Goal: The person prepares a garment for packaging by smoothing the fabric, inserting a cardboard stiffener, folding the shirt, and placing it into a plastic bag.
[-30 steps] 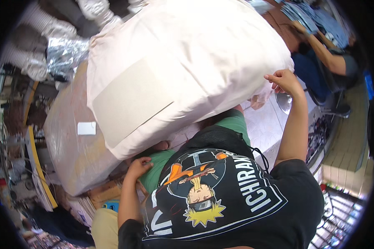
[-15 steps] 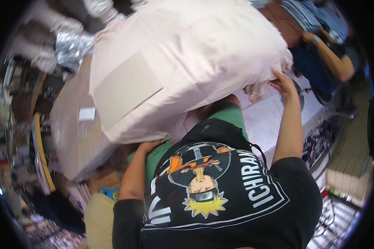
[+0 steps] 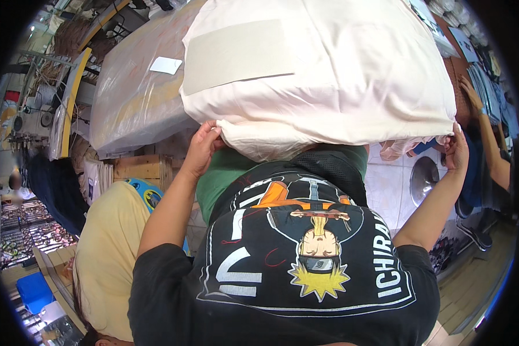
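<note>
A large pale pink cloth (image 3: 352,75) covers a broad raised surface in front of me, its near edge hanging down over my lap. On its left part lies a flat beige rectangular sheet (image 3: 242,52). My left hand (image 3: 203,147) pinches the near left corner of the cloth. At the near right corner, my right hand (image 3: 458,151) grips the edge between thumb and fingers. Between the two hands the fabric runs fairly taut along the top, with loose folds bunched below.
A plastic-wrapped bulky block (image 3: 132,92) with a small white paper (image 3: 165,65) stands left. A person in yellow (image 3: 106,254) is close at my left. At right, another person's arm (image 3: 490,138) reaches toward folded blue garments (image 3: 483,86). A round metal base (image 3: 425,180) stands on the floor.
My left hand has risen from beneath the cloth's edge, lifting its corner into view. My right hand has closed on the right corner. The view has turned, so the cloth's near edge lies more level.
</note>
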### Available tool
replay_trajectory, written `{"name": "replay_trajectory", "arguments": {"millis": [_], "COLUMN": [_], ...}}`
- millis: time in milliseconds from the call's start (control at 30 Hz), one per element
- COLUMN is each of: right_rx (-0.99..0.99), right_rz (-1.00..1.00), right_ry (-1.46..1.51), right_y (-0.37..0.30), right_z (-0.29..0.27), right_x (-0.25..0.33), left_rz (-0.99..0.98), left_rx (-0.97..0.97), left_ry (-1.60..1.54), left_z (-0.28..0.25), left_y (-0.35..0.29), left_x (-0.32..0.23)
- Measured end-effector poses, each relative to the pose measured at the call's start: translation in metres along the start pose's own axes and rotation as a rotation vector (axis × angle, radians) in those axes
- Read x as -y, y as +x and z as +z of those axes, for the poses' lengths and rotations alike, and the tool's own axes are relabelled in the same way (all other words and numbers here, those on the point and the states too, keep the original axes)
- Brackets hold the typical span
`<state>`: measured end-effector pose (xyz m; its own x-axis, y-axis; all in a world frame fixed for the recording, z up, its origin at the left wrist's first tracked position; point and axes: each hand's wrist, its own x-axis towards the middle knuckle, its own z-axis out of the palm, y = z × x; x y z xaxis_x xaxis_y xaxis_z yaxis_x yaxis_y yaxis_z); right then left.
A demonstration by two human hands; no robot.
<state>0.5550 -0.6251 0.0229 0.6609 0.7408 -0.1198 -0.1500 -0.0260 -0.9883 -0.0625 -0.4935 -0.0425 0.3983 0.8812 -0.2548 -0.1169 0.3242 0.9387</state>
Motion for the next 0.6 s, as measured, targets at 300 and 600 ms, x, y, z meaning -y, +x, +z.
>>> {"name": "replay_trajectory", "arguments": {"millis": [300,600], "right_rx": [0.038,0.073], "right_rz": [-0.101,-0.096], "right_ry": [0.029,0.091], "right_y": [0.021,0.031], "right_z": [0.009,0.017], "right_x": [0.034,0.047], "left_rz": [-0.219,-0.231], "left_rx": [-0.086,0.35], "left_ry": [-0.091,0.702], "left_z": [0.017,0.02], "left_y": [-0.015,-0.031], "left_x": [0.016,-0.029]}}
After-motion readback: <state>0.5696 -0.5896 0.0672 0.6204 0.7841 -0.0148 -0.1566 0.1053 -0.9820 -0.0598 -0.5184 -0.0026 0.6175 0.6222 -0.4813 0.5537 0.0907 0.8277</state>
